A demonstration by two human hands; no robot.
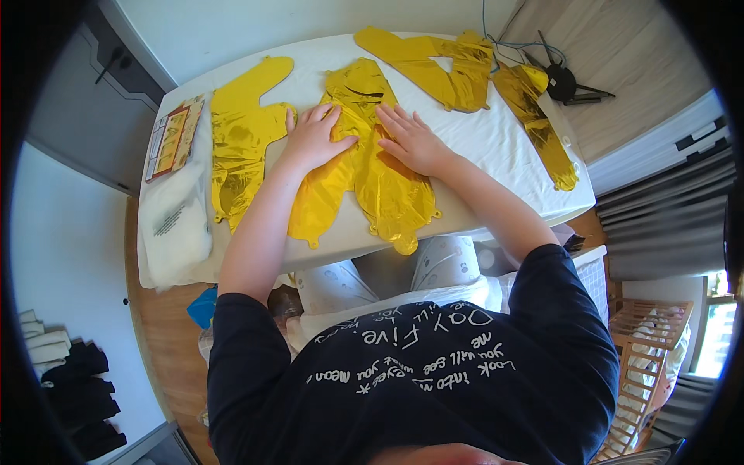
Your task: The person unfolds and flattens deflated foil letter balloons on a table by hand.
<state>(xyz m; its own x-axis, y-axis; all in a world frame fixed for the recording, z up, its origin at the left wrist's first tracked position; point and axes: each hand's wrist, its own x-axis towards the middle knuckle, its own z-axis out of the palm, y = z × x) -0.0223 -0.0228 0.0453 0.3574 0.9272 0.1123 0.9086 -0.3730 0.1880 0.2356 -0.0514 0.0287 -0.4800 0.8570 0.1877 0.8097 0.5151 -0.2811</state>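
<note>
A flat gold foil letter balloon (364, 182) lies on the white table (488, 139) right in front of me. My left hand (312, 138) presses flat on its left side, fingers spread. My right hand (412, 139) lies flat on its right side, fingers apart. Neither hand grips anything. Another deflated gold foil balloon (244, 139) lies just left of my left hand. Two more gold foil balloons rest farther off, one (434, 66) at the back and one (539, 120) at the right.
A clear plastic bag (174, 209) and a printed package card (174, 138) lie at the table's left end. A black tripod-like stand (564, 81) with a cable sits on the wooden floor beyond the table. A wooden crib (647, 364) stands at the lower right.
</note>
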